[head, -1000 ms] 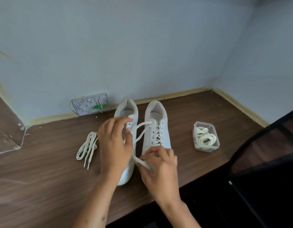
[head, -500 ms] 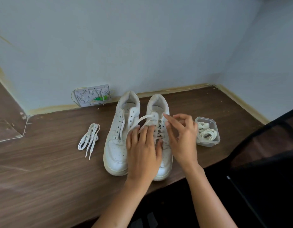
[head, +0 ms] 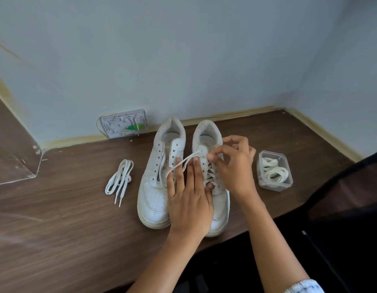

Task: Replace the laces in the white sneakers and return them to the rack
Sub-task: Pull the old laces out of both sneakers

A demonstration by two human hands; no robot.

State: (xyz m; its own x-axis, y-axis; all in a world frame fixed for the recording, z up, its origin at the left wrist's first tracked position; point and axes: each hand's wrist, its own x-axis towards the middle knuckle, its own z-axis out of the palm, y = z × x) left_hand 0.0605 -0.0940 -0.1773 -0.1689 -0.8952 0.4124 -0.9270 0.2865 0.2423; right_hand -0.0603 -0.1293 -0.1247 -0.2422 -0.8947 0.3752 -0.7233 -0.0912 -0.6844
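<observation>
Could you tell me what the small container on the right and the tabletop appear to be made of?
The small container looks like clear plastic with a slightly frosted finish: the coiled laces inside show through its walls. The tabletop looks like dark brown wood-grain laminate or veneer: streaked grain and a dull sheen. Whether it is solid wood I cannot tell.

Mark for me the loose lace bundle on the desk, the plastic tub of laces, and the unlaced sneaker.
loose lace bundle (head: pixel 119 179), head view, middle of the folded strands.
plastic tub (head: pixel 260 166), head view, its left wall.
unlaced sneaker (head: pixel 152 197), head view, the toe box.
</observation>
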